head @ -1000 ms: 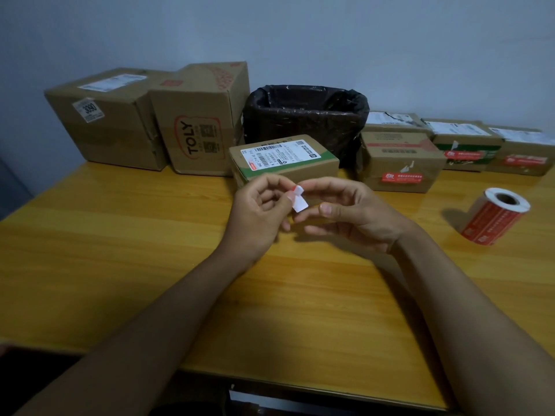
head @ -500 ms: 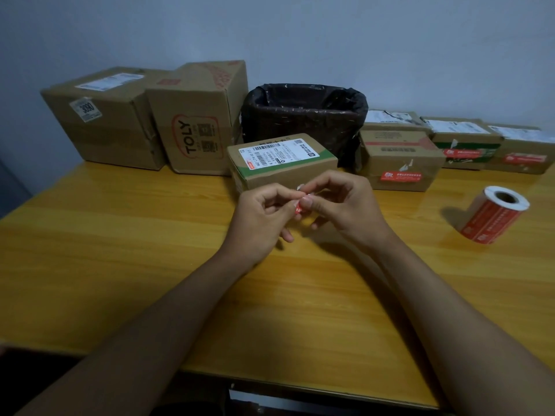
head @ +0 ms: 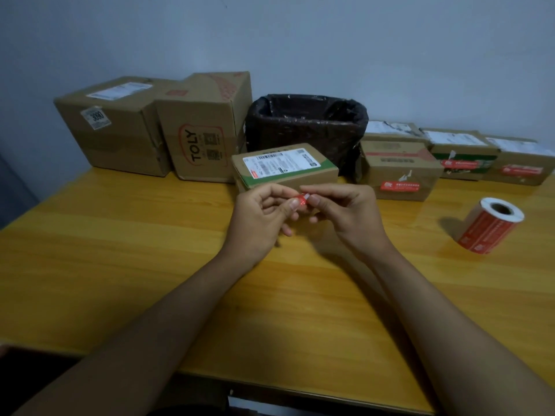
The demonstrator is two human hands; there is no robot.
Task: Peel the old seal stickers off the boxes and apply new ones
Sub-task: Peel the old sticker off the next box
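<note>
My left hand (head: 260,217) and my right hand (head: 345,216) meet above the wooden table (head: 126,244), both pinching a small crumpled red and white seal sticker (head: 301,200) between thumbs and fingertips. Just behind them lies a small cardboard box (head: 283,168) with a white shipping label and a green band. A roll of red seal stickers (head: 489,225) lies on its side at the right. Further boxes with red seal stickers sit at the back right: one (head: 398,171) beside the bin, two more (head: 462,154) (head: 521,162) beyond.
A bin lined with a black bag (head: 306,127) stands at the back centre against the wall. Two large cardboard boxes (head: 111,127) (head: 204,127) stand at the back left, one marked TOLY. The table's front edge runs below my forearms.
A second ago the sticker stood out flat and white between my fingers. My hands have since closed together and folded it into a small red wad.
</note>
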